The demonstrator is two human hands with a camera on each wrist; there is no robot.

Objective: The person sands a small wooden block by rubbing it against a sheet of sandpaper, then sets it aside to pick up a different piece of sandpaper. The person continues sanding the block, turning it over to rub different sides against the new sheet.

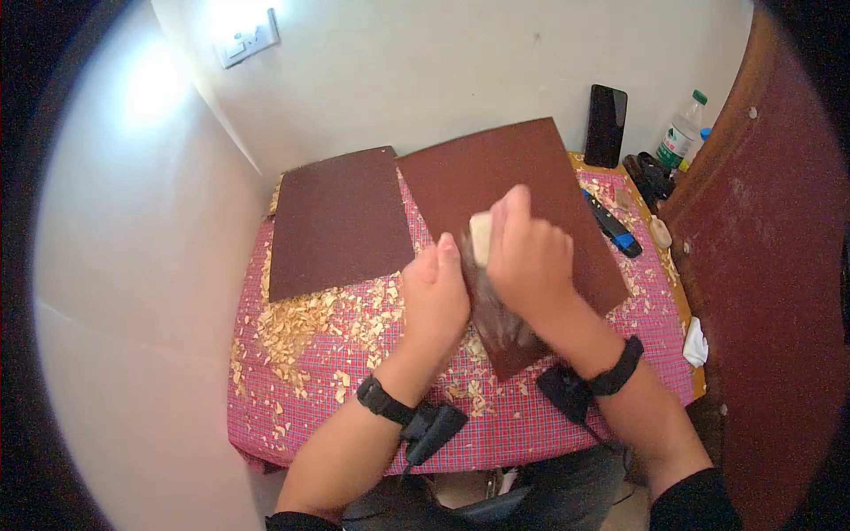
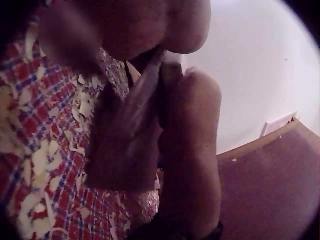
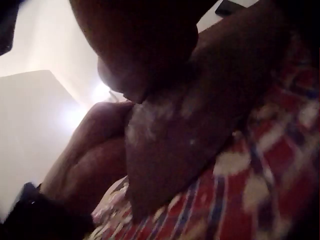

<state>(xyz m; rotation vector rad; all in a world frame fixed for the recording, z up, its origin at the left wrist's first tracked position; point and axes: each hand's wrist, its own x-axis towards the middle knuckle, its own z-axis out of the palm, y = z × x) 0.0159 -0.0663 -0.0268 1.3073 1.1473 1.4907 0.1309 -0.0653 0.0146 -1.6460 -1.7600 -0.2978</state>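
A reddish-brown sheet of sandpaper point(image 1: 522, 168) lies at an angle on the table, with pale dusty streaks on its near part. My right hand point(image 1: 536, 261), slightly blurred, grips a small pale wooden block point(image 1: 481, 239) against the sheet. At the sheet's left edge, my left hand point(image 1: 434, 296) holds on with curled fingers, its thumb upright close to the block. In the left wrist view, the streaked near corner of the sandpaper point(image 2: 125, 145) hangs between both hands. The right wrist view shows the left hand point(image 3: 100, 145) at the sheet's edge; my right fingers largely hide the block there.
A second brown sheet point(image 1: 341, 221) lies at left. Wood shavings point(image 1: 292, 332) cover much of the checked cloth point(image 1: 505, 442). At right are a blue-black utility knife point(image 1: 615, 226), a phone point(image 1: 606, 126) leaning on the wall, a bottle point(image 1: 680, 133) and crumpled tissue point(image 1: 696, 343).
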